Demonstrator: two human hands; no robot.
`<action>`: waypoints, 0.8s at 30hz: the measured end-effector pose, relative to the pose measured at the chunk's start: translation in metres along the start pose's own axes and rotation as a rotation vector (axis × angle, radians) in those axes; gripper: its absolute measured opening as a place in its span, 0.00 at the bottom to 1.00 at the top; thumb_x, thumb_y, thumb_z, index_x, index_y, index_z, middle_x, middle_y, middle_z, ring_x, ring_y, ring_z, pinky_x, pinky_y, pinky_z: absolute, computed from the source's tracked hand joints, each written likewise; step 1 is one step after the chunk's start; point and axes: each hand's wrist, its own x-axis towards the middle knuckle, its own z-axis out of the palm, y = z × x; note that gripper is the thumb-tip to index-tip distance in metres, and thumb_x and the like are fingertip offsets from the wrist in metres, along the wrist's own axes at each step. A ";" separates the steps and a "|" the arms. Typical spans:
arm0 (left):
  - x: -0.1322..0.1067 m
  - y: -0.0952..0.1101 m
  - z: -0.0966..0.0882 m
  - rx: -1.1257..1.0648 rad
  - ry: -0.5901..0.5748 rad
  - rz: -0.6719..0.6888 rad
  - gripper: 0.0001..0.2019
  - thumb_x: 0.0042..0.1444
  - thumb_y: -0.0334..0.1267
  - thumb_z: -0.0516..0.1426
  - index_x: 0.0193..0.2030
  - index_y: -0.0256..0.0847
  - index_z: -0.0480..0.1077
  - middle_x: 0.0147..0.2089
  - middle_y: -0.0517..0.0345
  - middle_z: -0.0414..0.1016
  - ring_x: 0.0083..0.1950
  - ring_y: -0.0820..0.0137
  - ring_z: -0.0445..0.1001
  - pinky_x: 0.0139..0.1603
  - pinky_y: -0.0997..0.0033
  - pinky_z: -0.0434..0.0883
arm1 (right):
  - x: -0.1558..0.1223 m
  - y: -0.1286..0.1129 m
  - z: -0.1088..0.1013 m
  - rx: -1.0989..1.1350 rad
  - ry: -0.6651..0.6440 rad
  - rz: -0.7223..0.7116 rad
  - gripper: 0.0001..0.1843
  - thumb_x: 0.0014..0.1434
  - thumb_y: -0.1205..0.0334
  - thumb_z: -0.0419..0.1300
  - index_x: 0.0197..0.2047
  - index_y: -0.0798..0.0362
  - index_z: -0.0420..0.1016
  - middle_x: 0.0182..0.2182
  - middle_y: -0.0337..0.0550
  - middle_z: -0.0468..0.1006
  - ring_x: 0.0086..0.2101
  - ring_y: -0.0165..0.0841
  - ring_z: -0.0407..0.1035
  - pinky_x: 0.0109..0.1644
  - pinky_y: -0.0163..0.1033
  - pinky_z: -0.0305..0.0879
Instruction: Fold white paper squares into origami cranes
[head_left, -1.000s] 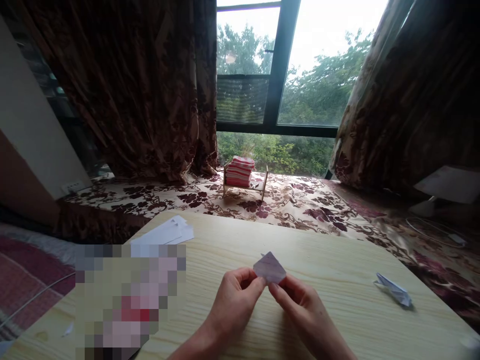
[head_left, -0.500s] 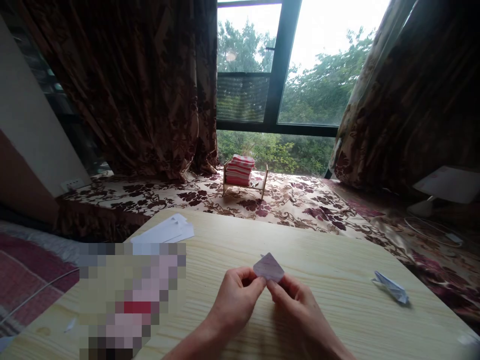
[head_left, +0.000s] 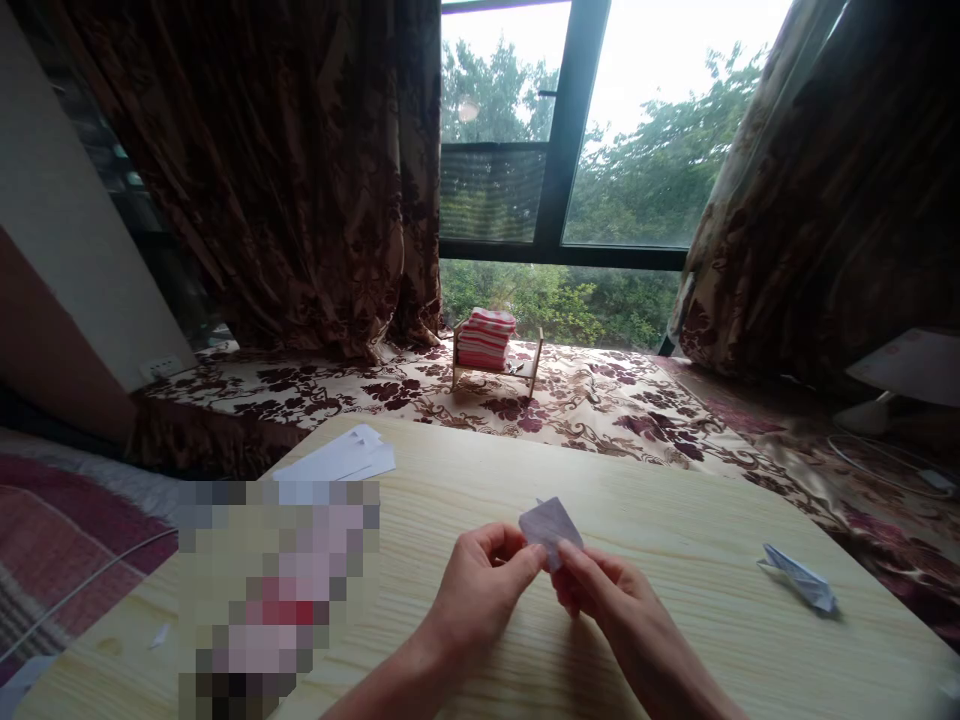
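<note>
A small folded paper (head_left: 551, 525), pale and roughly diamond-shaped, is pinched between both my hands above the wooden table. My left hand (head_left: 487, 580) grips its lower left edge with thumb and bent fingers. On the lower right side, my right hand (head_left: 607, 590) has its thumb over the front of the paper and its fingers curled behind. Creases show faintly on the paper; its back is hidden. Over to the right, a folded paper piece (head_left: 799, 580), long and pointed, lies on the table.
White paper sheets (head_left: 337, 455) lie at the table's (head_left: 675, 530) back left. A blurred-out patch (head_left: 277, 600) covers the left part. Beyond the table, a small wooden stand (head_left: 534, 365) holds folded striped cloths (head_left: 487, 340) on the floral sill cover. A lamp (head_left: 900, 370) stands right.
The folded paper has tilted and turned slightly in my hands. My right thumb has moved up onto its front face. The view has shifted a little to the left.
</note>
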 end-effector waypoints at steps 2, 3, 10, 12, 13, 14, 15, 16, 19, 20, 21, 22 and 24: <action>0.002 -0.001 -0.001 -0.102 0.017 -0.054 0.11 0.45 0.42 0.63 0.26 0.34 0.73 0.25 0.58 0.70 0.29 0.73 0.64 0.36 0.72 0.61 | 0.002 0.001 -0.004 -0.030 0.022 -0.008 0.26 0.47 0.38 0.61 0.22 0.57 0.75 0.21 0.42 0.70 0.25 0.31 0.61 0.29 0.35 0.59; 0.003 -0.002 -0.003 -0.155 0.036 -0.089 0.12 0.44 0.42 0.64 0.26 0.33 0.73 0.24 0.59 0.69 0.28 0.74 0.64 0.35 0.72 0.61 | 0.003 0.002 -0.007 -0.048 0.047 -0.017 0.27 0.47 0.37 0.60 0.24 0.57 0.76 0.23 0.43 0.72 0.26 0.32 0.63 0.29 0.36 0.60; 0.007 -0.004 -0.006 -0.327 0.070 -0.244 0.17 0.36 0.45 0.67 0.24 0.35 0.69 0.21 0.63 0.66 0.25 0.76 0.63 0.32 0.73 0.61 | 0.006 0.011 -0.013 -0.167 0.085 -0.148 0.24 0.52 0.41 0.59 0.31 0.56 0.80 0.24 0.43 0.73 0.27 0.33 0.65 0.30 0.36 0.62; 0.006 -0.003 -0.005 -0.310 0.063 -0.244 0.17 0.37 0.46 0.67 0.23 0.35 0.69 0.21 0.62 0.65 0.25 0.76 0.63 0.32 0.73 0.61 | 0.004 0.009 -0.010 -0.200 0.076 -0.168 0.23 0.54 0.43 0.58 0.31 0.56 0.80 0.23 0.42 0.72 0.27 0.33 0.64 0.30 0.36 0.61; 0.004 -0.003 -0.004 -0.294 0.063 -0.232 0.17 0.37 0.47 0.67 0.23 0.35 0.70 0.21 0.62 0.65 0.25 0.76 0.63 0.32 0.73 0.61 | 0.003 0.008 -0.009 -0.215 0.072 -0.172 0.23 0.54 0.43 0.58 0.31 0.56 0.79 0.22 0.41 0.71 0.26 0.32 0.63 0.29 0.36 0.61; 0.003 -0.002 -0.003 -0.276 0.061 -0.214 0.17 0.37 0.47 0.67 0.23 0.35 0.70 0.21 0.62 0.65 0.25 0.76 0.63 0.32 0.73 0.61 | 0.002 0.006 -0.008 -0.225 0.070 -0.176 0.23 0.54 0.43 0.58 0.30 0.56 0.79 0.22 0.41 0.70 0.26 0.32 0.63 0.29 0.36 0.61; 0.002 -0.001 -0.002 -0.258 0.057 -0.192 0.17 0.38 0.47 0.67 0.23 0.34 0.71 0.22 0.62 0.66 0.26 0.76 0.63 0.32 0.72 0.61 | 0.001 0.005 -0.007 -0.232 0.068 -0.180 0.22 0.54 0.43 0.58 0.29 0.56 0.78 0.21 0.40 0.69 0.26 0.32 0.62 0.29 0.36 0.60; 0.001 -0.001 -0.002 -0.239 0.050 -0.169 0.17 0.39 0.47 0.66 0.24 0.34 0.71 0.22 0.61 0.66 0.26 0.75 0.62 0.33 0.72 0.61 | 0.000 0.003 -0.006 -0.236 0.062 -0.182 0.22 0.53 0.43 0.58 0.27 0.55 0.76 0.21 0.39 0.68 0.25 0.31 0.61 0.29 0.36 0.60; 0.000 0.000 -0.001 -0.175 0.018 -0.135 0.16 0.41 0.47 0.65 0.24 0.34 0.72 0.22 0.60 0.67 0.27 0.75 0.62 0.34 0.72 0.60 | -0.001 0.001 -0.004 -0.229 0.042 -0.183 0.21 0.51 0.43 0.60 0.22 0.54 0.71 0.20 0.37 0.65 0.24 0.30 0.59 0.29 0.35 0.59; 0.000 0.000 -0.001 -0.151 0.008 -0.131 0.16 0.42 0.47 0.64 0.23 0.34 0.71 0.21 0.60 0.66 0.27 0.74 0.62 0.34 0.72 0.60 | -0.002 0.001 -0.004 -0.223 0.040 -0.178 0.22 0.51 0.43 0.60 0.21 0.54 0.69 0.19 0.36 0.65 0.24 0.30 0.58 0.29 0.35 0.58; 0.000 0.000 -0.001 -0.129 0.003 -0.126 0.16 0.43 0.48 0.63 0.23 0.34 0.71 0.21 0.60 0.66 0.27 0.74 0.62 0.34 0.71 0.60 | -0.002 0.001 -0.004 -0.219 0.040 -0.170 0.22 0.51 0.43 0.60 0.21 0.54 0.69 0.19 0.36 0.64 0.24 0.29 0.58 0.29 0.35 0.58; 0.001 0.000 -0.002 -0.109 0.007 -0.122 0.16 0.44 0.48 0.62 0.22 0.34 0.70 0.21 0.60 0.66 0.27 0.73 0.62 0.34 0.71 0.60 | -0.002 0.001 -0.005 -0.216 0.045 -0.162 0.22 0.51 0.43 0.60 0.21 0.54 0.68 0.19 0.36 0.64 0.24 0.29 0.58 0.29 0.35 0.58; 0.003 0.000 -0.003 -0.076 0.037 -0.107 0.17 0.47 0.50 0.59 0.23 0.35 0.69 0.23 0.60 0.66 0.27 0.72 0.62 0.34 0.70 0.60 | -0.002 0.001 -0.005 -0.219 0.056 -0.143 0.22 0.51 0.43 0.60 0.21 0.54 0.68 0.19 0.36 0.64 0.24 0.30 0.58 0.29 0.35 0.57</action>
